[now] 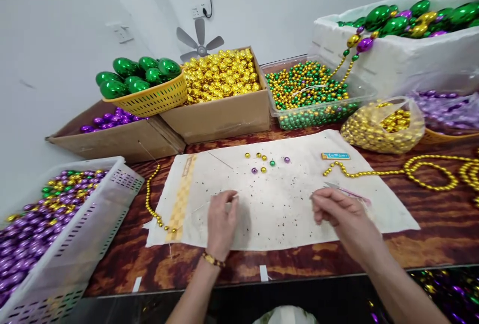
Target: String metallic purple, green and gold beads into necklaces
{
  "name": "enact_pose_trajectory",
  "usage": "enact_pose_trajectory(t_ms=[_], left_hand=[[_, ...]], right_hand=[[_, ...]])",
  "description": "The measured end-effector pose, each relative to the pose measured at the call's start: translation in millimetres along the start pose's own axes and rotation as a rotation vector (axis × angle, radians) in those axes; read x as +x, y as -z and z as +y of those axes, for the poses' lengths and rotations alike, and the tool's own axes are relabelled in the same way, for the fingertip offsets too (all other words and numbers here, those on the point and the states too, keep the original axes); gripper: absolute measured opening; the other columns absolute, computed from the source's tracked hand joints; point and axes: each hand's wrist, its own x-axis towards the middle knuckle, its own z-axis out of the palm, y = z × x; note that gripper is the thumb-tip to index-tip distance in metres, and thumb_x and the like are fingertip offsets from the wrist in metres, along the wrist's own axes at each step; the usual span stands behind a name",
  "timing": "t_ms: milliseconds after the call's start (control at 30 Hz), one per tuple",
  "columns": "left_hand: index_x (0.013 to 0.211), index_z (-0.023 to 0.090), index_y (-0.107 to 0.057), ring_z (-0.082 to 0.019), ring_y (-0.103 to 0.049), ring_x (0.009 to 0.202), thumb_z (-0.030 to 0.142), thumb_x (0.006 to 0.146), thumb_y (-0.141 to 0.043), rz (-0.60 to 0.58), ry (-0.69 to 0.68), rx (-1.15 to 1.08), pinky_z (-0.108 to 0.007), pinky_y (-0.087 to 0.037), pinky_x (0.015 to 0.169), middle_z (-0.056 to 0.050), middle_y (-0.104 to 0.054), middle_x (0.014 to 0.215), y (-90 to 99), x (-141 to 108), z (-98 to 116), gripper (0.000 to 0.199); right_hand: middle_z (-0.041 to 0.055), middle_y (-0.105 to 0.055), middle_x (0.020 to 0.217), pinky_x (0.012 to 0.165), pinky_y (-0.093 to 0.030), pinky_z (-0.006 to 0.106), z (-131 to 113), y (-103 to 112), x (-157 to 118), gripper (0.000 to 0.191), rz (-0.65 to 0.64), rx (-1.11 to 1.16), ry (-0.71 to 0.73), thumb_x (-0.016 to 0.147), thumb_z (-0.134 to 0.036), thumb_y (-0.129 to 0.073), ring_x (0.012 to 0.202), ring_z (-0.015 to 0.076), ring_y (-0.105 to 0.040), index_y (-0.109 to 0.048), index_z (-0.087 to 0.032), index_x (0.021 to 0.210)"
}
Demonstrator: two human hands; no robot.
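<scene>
My left hand (222,222) is over the middle of a white cloth (262,234), thumb and forefinger pinched together. A tiny pale tip shows at its fingers, too small to name; a thin thread lies left of the hand. My right hand (342,214) is pinched above the cloth's right side, its hold hidden. Just behind it lie small scissors (348,193) with a pink handle, partly covered by the hand. Several loose beads (264,158), gold, purple and green, lie on the cloth beyond both hands. A string of gold beads (148,192) curves over the cloth's left edge.
A needle (220,160) and a blue-orange packet (336,156) lie on the cloth. A gold bead chain (389,172) runs right. Around stand a white basket (108,209), cardboard boxes (224,117), a clear bin (318,109), a bag of gold beads (381,129) and a foam box (392,55).
</scene>
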Motion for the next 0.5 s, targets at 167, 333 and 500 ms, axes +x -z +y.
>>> enact_pose_trajectory(t_ms=[167, 333, 500], left_hand=[[0.09, 0.021, -0.06, -0.032, -0.049, 0.095, 0.035, 0.08, -0.06, 0.005, 0.097, 0.488, -0.045, -0.032, 0.086, -0.008, -0.063, 0.083, 18.7, 30.3, -38.5, 0.017], [0.091, 0.02, -0.059, -0.03, -0.048, 0.097, 0.036, 0.084, -0.056, 0.005, 0.099, 0.669, -0.043, -0.031, 0.081, -0.009, -0.063, 0.096, 5.3, 30.3, -50.2, 0.017], [0.085, 0.02, -0.06, -0.031, -0.046, 0.097, 0.028, 0.087, -0.051, 0.045, 0.076, 0.559, -0.045, -0.029, 0.08, -0.01, -0.063, 0.095, 3.7, 26.6, -53.1, 0.012]], right_hand=[[0.0003, -0.055, 0.068, 0.052, -0.039, 0.023, -34.9, 32.4, -1.0, 0.011, 0.098, -0.037, 0.128, 0.087, -0.029, -0.065, 0.058, 0.0118, -0.05, -0.064, -0.019, 0.082], [-0.0016, -0.044, 0.062, 0.045, -0.034, 0.019, -43.2, 37.0, -6.8, 0.007, 0.161, 0.082, 0.142, 0.086, -0.023, -0.066, 0.055, 0.0086, -0.04, -0.063, -0.016, 0.084], [-0.0018, -0.04, 0.06, 0.04, -0.033, 0.017, -58.8, 50.7, -9.5, 0.011, 0.23, 0.144, 0.18, 0.076, -0.017, -0.073, 0.054, 0.0086, -0.035, -0.064, -0.015, 0.083]])
